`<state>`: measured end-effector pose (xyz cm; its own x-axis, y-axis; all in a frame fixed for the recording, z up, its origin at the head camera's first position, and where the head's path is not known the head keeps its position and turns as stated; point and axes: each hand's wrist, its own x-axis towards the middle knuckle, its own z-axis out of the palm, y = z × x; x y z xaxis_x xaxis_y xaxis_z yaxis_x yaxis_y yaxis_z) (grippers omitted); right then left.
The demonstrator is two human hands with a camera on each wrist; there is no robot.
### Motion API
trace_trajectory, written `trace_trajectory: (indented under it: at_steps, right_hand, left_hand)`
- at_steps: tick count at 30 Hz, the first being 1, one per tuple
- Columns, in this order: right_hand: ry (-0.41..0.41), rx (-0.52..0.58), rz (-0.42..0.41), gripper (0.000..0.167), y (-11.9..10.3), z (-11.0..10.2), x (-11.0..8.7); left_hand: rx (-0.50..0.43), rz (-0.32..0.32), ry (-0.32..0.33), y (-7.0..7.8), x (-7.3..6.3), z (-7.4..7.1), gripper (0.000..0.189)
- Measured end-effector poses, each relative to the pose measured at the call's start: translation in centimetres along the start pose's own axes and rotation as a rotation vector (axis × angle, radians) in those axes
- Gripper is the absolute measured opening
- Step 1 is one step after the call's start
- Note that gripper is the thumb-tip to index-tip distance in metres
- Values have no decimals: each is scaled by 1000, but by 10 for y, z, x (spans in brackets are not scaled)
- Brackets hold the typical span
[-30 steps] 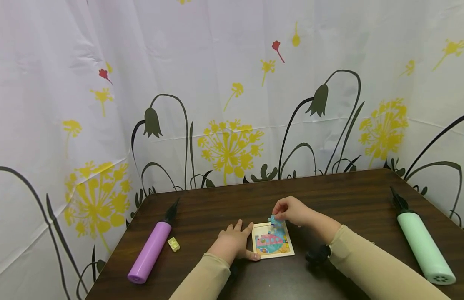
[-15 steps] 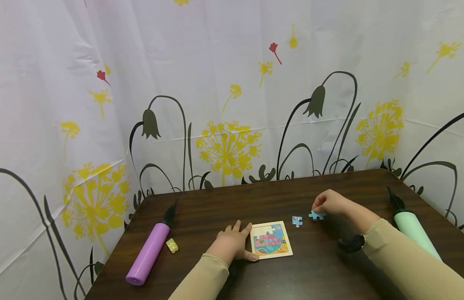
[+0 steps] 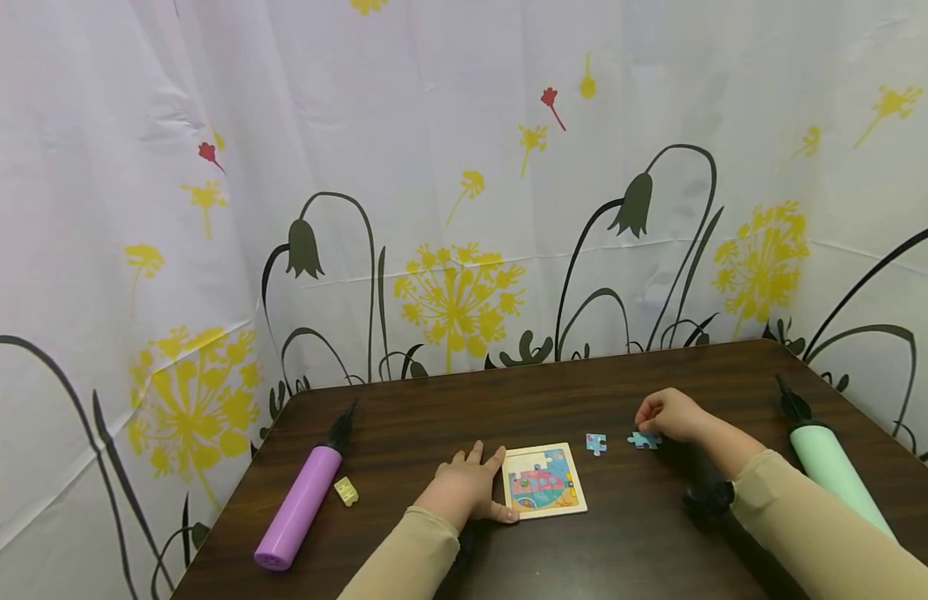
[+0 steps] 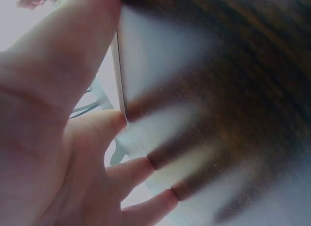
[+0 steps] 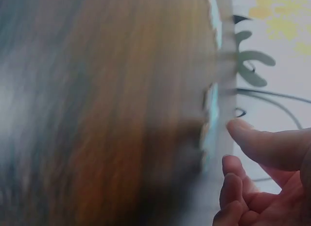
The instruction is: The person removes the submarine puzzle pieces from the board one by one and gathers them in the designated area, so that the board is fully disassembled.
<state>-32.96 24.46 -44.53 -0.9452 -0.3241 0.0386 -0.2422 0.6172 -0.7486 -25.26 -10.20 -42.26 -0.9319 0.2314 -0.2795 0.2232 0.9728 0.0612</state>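
My left hand [image 3: 467, 485] lies with spread fingers on the table, its thumb and index finger against the left edge of a small wooden-framed jigsaw puzzle [image 3: 544, 481]. The left wrist view shows its fingertips [image 4: 151, 162] touching the dark tabletop along the thin frame edge. The puzzle's picture is pink and blue, with bare pale wood in its upper left. A blue puzzle piece [image 3: 644, 440] lies flat to the right, under my right hand [image 3: 672, 414]. In the right wrist view the thumb [image 5: 245, 136] and fingers hover just above that piece. Another blue and pink piece [image 3: 595, 443] lies between it and the frame.
A purple balloon pump [image 3: 302, 504] lies at the left, beside a small yellow block-like piece [image 3: 347, 491]. At the far right lies a mint green pump [image 3: 839, 475], partly hidden by the right sleeve. A flowered curtain [image 3: 464, 192] hangs behind the dark wooden table [image 3: 433, 404].
My right hand has carried a blue piece from the puzzle's top to the table at the right and loosened from it. The left hand has stayed put.
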Motion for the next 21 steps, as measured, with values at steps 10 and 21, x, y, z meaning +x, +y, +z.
trace_trajectory:
  at_steps: [10,21]
  right_hand:
    - [-91,43,-100,6,-53,38,9]
    - [-165,-18,-124,13,-82,87,15]
  left_hand:
    - [0,-1,6,1,0,0,103]
    - [-11,-8,6,1,1,1,103]
